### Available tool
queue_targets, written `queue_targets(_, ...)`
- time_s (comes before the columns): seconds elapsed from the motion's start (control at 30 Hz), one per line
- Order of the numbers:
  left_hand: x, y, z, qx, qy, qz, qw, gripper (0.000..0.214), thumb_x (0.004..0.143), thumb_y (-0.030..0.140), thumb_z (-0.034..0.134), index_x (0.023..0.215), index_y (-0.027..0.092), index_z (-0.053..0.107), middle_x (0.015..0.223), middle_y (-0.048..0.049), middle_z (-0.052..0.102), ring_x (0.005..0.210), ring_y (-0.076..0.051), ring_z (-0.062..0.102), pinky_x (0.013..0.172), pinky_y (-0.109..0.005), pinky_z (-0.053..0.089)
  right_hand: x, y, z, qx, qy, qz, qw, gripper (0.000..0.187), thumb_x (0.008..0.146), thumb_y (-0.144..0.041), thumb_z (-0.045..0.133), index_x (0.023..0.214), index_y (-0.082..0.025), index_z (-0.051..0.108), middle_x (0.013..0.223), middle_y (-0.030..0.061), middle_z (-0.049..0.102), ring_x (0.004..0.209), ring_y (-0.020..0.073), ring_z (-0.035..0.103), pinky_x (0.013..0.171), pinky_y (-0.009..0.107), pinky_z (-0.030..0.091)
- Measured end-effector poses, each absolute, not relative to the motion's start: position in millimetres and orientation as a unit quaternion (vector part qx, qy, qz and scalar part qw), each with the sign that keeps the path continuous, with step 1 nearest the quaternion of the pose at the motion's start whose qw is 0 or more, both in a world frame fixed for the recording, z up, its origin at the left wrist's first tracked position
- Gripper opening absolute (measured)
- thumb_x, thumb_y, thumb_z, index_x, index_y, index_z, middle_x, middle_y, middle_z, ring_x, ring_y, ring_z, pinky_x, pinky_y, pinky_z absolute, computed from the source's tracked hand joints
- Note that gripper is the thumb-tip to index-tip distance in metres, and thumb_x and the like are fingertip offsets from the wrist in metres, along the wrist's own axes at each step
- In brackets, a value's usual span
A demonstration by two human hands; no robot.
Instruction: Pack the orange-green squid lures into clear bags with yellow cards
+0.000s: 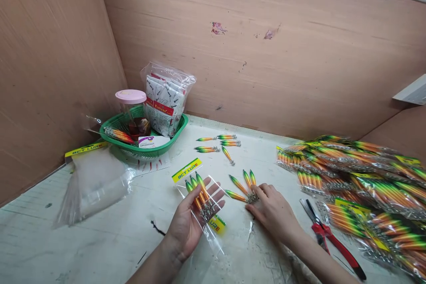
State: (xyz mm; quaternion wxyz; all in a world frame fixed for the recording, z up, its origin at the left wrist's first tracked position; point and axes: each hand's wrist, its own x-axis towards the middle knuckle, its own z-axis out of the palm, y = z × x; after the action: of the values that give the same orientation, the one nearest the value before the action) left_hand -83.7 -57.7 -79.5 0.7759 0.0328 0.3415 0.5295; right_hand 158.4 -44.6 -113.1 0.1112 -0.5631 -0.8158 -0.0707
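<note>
My left hand (186,219) is palm up, with its thumb over three slim fishing lures (201,191) coloured green, yellow and orange. A clear plastic bag with a yellow "BCT LURE" header (187,170) lies on the same hand, and I cannot tell whether the lures are inside it. Another yellow header (217,224) shows below the fingers. My right hand (273,211) rests palm down on the table, its fingers closed at the hook ends of several more lures (238,184), which fan out to the left. Those fingertips are partly hidden.
Several loose lures (218,143) lie farther back. Bagged lures (372,186) are heaped at the right, beside red-handled pliers (336,239). A green basket (178,132) holds a pink-lidded jar (131,96) and packets (163,102). Empty clear bags (100,177) lie at the left.
</note>
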Motion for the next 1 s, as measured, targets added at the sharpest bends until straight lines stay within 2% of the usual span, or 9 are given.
queue_targets(0.1, -84.1, -56.3, -77.6, 0.031, 0.35, 0.528, 0.773, 0.036, 0.086, 0.022, 0.053, 0.119, 0.008, 0.053, 0.113, -0.0183, 0.065, 0.099, -0.028, 0.065, 0.083, -0.039, 0.056, 156.2, -52.1, -105.3, -0.477, -0.869, -0.077, 0.109, 0.042, 0.079, -0.015, 0.054, 0.12, -0.019, 0.051, 0.117, 0.0136, 0.054, 0.104, 0.0269, 0.05, 0.081, 0.043, 0.048)
queue_targets(0.17, -84.3, -55.3, -77.1, 0.031, 0.354, 0.53, 0.77, 0.036, 0.086, 0.022, 0.053, 0.119, 0.008, 0.053, 0.114, -0.0178, 0.064, 0.099, -0.028, 0.065, 0.083, -0.038, 0.056, 157.3, -50.4, -100.7, -0.392, -0.909, -0.098, 0.1, 0.043, 0.08, -0.005, 0.046, 0.12, -0.021, 0.051, 0.119, 0.0119, 0.055, 0.108, 0.0254, 0.048, 0.085, 0.043, 0.047)
queue_targets(0.37, -86.4, -53.3, -80.5, 0.037, 0.353, 0.534, 0.768, 0.037, 0.085, 0.022, 0.054, 0.119, 0.007, 0.053, 0.114, -0.0188, 0.064, 0.1, -0.028, 0.064, 0.083, -0.038, 0.056, 150.9, -42.0, -92.8, -0.264, -0.948, -0.148, 0.092, 0.028, 0.09, -0.006, 0.035, 0.105, -0.014, 0.057, 0.095, 0.0088, 0.063, 0.093, 0.0219, 0.053, 0.082, 0.04, 0.047)
queue_targets(0.47, -86.4, -52.0, -81.2, 0.033, 0.355, 0.535, 0.766, 0.037, 0.085, 0.022, 0.054, 0.118, 0.007, 0.053, 0.112, -0.0191, 0.065, 0.098, -0.028, 0.065, 0.081, -0.037, 0.057, 143.6, -41.7, -93.0, -0.246, -0.953, -0.144, 0.101, 0.028, 0.092, -0.007, 0.033, 0.107, -0.012, 0.056, 0.093, 0.0088, 0.063, 0.091, 0.021, 0.052, 0.082, 0.04, 0.047)
queue_targets(0.63, -85.9, -50.4, -83.4, 0.027, 0.344, 0.543, 0.765, 0.036, 0.086, 0.027, 0.054, 0.116, 0.006, 0.054, 0.112, -0.019, 0.065, 0.097, -0.028, 0.066, 0.079, -0.037, 0.057, 135.6, -45.2, -96.8, -0.242, -0.959, -0.102, 0.107, 0.022, 0.093, -0.01, 0.037, 0.088, -0.014, 0.058, 0.083, 0.0069, 0.06, 0.084, 0.019, 0.051, 0.078, 0.037, 0.046)
queue_targets(0.83, -86.3, -50.9, -84.3, 0.01, 0.338, 0.551, 0.763, 0.036, 0.086, 0.027, 0.053, 0.118, 0.008, 0.053, 0.114, -0.0175, 0.064, 0.098, -0.028, 0.065, 0.079, -0.037, 0.057, 139.8, -56.9, -92.0, -0.292, -0.953, -0.052, 0.06, 0.028, 0.091, -0.006, 0.034, 0.103, -0.017, 0.056, 0.094, 0.0089, 0.058, 0.091, 0.0193, 0.051, 0.077, 0.035, 0.045)
queue_targets(1.0, -87.0, -51.8, -80.1, 0.021, 0.322, 0.554, 0.768, 0.041, 0.087, 0.022, 0.052, 0.127, 0.015, 0.046, 0.113, -0.0165, 0.065, 0.097, -0.028, 0.066, 0.078, -0.037, 0.057, 141.1, -71.9, -86.7, -0.313, -0.949, -0.02, 0.032, 0.033, 0.086, 0.001, 0.035, 0.106, -0.017, 0.053, 0.095, 0.0066, 0.057, 0.083, 0.0169, 0.052, 0.072, 0.028, 0.045)
